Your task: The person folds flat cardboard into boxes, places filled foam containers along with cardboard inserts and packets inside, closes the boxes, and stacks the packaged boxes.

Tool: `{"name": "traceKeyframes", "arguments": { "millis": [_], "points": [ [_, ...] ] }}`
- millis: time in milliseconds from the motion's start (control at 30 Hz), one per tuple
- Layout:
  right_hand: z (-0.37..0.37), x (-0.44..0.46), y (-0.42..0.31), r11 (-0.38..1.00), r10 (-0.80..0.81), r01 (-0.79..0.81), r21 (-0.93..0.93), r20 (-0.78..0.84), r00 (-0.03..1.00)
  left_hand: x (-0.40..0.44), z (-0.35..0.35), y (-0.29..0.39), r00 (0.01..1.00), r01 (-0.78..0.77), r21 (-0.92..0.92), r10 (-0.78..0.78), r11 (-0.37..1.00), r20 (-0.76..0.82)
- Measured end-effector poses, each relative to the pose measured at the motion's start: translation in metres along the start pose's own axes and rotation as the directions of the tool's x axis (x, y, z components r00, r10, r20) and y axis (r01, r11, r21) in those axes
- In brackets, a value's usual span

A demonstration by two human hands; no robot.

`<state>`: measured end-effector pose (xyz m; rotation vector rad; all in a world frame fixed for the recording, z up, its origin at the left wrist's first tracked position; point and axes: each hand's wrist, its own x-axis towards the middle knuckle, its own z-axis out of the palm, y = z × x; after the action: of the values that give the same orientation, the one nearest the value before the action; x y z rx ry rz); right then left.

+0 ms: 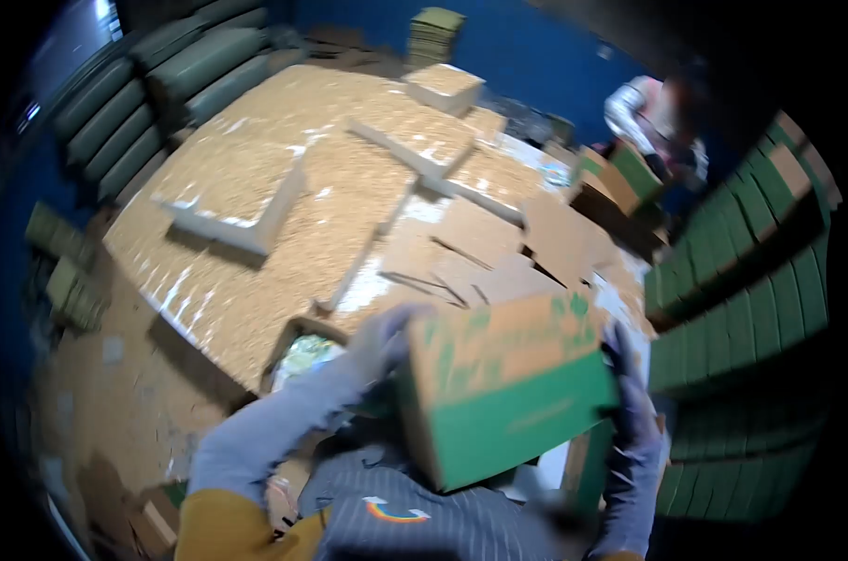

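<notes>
A brown and green cardboard box point(508, 383) with green print is held up, tilted, in front of the striped apron. My left hand point(391, 338), in a light grey glove, presses against its upper left edge. At its right side my right hand point(625, 374), in a dark glove, grips the edge; part of its fingers is blurred. Behind the box, flat cardboard pieces point(471, 234) lie on the big table point(340, 187), which is spread with pale yellow grains or flakes. An open box with plastic inside point(307, 360) stands near my left forearm.
Green boxes point(733, 290) are stacked in rows on the right. A co-worker point(658, 122) handles an open box point(620, 187) at the far right. Filled sacks point(204, 75) are piled at the back left. White trays point(223, 229) sit among the grains.
</notes>
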<state>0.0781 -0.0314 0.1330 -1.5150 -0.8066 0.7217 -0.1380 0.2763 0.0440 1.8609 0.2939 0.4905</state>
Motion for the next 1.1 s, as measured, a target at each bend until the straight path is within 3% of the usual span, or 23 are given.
{"name": "traceKeyframes", "arguments": {
  "millis": [33, 67, 100, 133, 167, 200, 233, 300, 333, 367, 400, 433, 467, 500, 533, 567, 633, 667, 733, 800, 833, 967, 1100],
  "points": [
    [0.001, 0.013, -0.003, 0.977, -0.131, 0.132, -0.169, 0.014, 0.991, 0.009, 0.01, -0.013, 0.982, 0.179, 0.021, -0.177, 0.984, -0.061],
    [0.014, 0.021, -0.013, 0.945, -0.124, 0.112, -0.306, -0.018, 0.992, 0.013, 0.024, -0.047, 0.968, 0.251, 0.176, -0.242, 0.952, -0.068],
    [0.008, 0.033, 0.006, 0.916, 0.109, -0.14, -0.377, -0.102, 0.989, 0.017, 0.037, -0.081, 0.949, 0.314, 0.327, -0.307, 0.891, -0.076],
    [-0.016, 0.031, 0.066, 0.887, 0.1, -0.166, -0.431, -0.171, 0.98, 0.002, 0.049, -0.117, 0.956, 0.236, 0.601, -0.294, 0.764, -0.003],
    [-0.039, 0.029, 0.126, 0.854, 0.091, -0.199, -0.48, -0.239, 0.967, -0.023, 0.046, -0.102, 0.972, 0.233, 0.537, -0.192, 0.811, -0.133],
    [-0.032, 0.03, 0.121, 0.869, 0.073, -0.163, -0.468, -0.205, 0.976, -0.04, 0.038, -0.069, 0.96, 0.208, 0.478, -0.086, 0.853, -0.265],
    [-0.025, 0.032, 0.114, 0.882, 0.055, -0.127, -0.453, -0.17, 0.984, -0.053, 0.014, -0.044, 0.944, 0.267, 0.352, -0.17, 0.897, -0.283],
    [-0.01, 0.027, 0.094, 0.881, 0.06, -0.103, -0.463, -0.106, 0.993, -0.091, -0.049, -0.023, 0.838, 0.252, 0.356, -0.018, 0.9, -0.546],
    [-0.004, 0.022, 0.093, 0.865, 0.081, -0.113, -0.49, -0.086, 0.993, -0.113, -0.064, -0.064, 0.588, 0.476, 0.34, -0.005, 0.811, -0.809],
    [0.002, 0.022, 0.099, 0.867, 0.085, -0.11, -0.487, -0.072, 0.994, -0.131, -0.087, -0.084, 0.311, 0.512, 0.233, 0.074, 0.827, -0.948],
    [0.005, 0.022, 0.105, 0.875, 0.012, -0.062, -0.481, -0.105, 0.994, -0.151, -0.108, -0.118, 0.049, 0.329, -0.003, -0.02, 0.944, -0.999],
    [0.006, 0.022, 0.108, 0.878, -0.061, -0.014, -0.479, -0.14, 0.988, -0.177, -0.122, -0.142, -0.058, 0.577, -0.224, -0.234, 0.785, -0.971],
    [0.005, 0.023, 0.108, 0.876, -0.062, -0.01, -0.482, -0.133, 0.989, -0.204, -0.127, -0.202, 0.062, 0.392, -0.355, -0.409, 0.849, -0.91],
    [0.002, 0.025, 0.109, 0.864, -0.046, -0.023, -0.503, -0.125, 0.991, -0.231, -0.131, -0.259, 0.179, 0.231, -0.524, -0.565, 0.82, -0.805],
    [0.001, 0.025, 0.11, 0.851, -0.032, -0.037, -0.524, -0.122, 0.992, -0.218, -0.13, -0.216, 0.381, 0.047, -0.695, -0.656, 0.718, -0.652],
    [0.0, 0.025, 0.112, 0.85, -0.033, -0.039, -0.525, -0.129, 0.991, -0.213, -0.13, -0.219, 0.387, 0.048, -0.695, -0.655, 0.717, -0.649],
    [-0.004, 0.022, 0.113, 0.869, -0.014, -0.084, -0.487, -0.195, 0.981, -0.205, -0.123, -0.222, 0.331, -0.173, -0.681, -0.61, 0.711, -0.72],
    [-0.002, 0.023, 0.113, 0.869, -0.016, -0.087, -0.488, -0.203, 0.979, -0.195, -0.122, -0.207, 0.338, -0.172, -0.684, -0.609, 0.709, -0.717],
    [0.006, 0.021, 0.11, 0.93, 0.038, -0.12, -0.347, -0.235, 0.971, -0.173, -0.123, -0.149, 0.072, 0.052, -0.59, -0.592, 0.806, -0.803],
    [0.015, 0.019, 0.097, 0.892, 0.023, -0.134, -0.431, -0.253, 0.967, -0.174, -0.135, -0.146, 0.09, 0.119, -0.569, -0.579, 0.814, -0.81],
    [0.016, 0.018, 0.093, 0.849, 0.006, -0.141, -0.509, -0.258, 0.966, -0.183, -0.148, -0.163, 0.104, 0.249, -0.518, -0.555, 0.818, -0.826],
    [-0.001, 0.009, 0.1, 0.776, -0.021, -0.151, -0.613, -0.264, 0.964, -0.194, -0.193, -0.155, 0.335, -0.023, -0.562, -0.523, 0.827, -0.784],
    [0.008, 0.003, 0.099, 0.901, -0.01, -0.149, -0.407, -0.363, 0.932, -0.193, -0.203, -0.064, 0.495, -0.193, -0.719, -0.567, 0.668, -0.659]
  ]
}}
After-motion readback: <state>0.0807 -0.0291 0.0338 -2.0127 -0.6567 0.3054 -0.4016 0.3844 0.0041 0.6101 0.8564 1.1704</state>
